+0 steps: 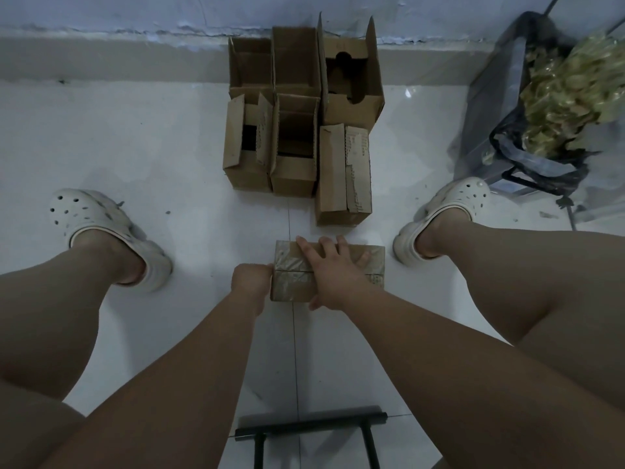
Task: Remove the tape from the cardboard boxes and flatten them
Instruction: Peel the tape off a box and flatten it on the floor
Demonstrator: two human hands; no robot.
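Observation:
A closed cardboard box [291, 286] wrapped in shiny tape lies on the white tile floor between my feet. My right hand [329, 269] rests on top of it with fingers spread and thumb down the near side. My left hand [252, 277] is curled at the box's left end; its fingertips are hidden, so what they pinch cannot be seen. Several opened cardboard boxes [294, 143] stand in rows further ahead, up to the wall.
A bin lined with a black bag [527, 130] and full of crumpled tape stands at the right. My feet in white clogs [111, 231] flank the box. A black metal frame [311, 431] sits near the bottom edge. A grey wall base runs behind the boxes.

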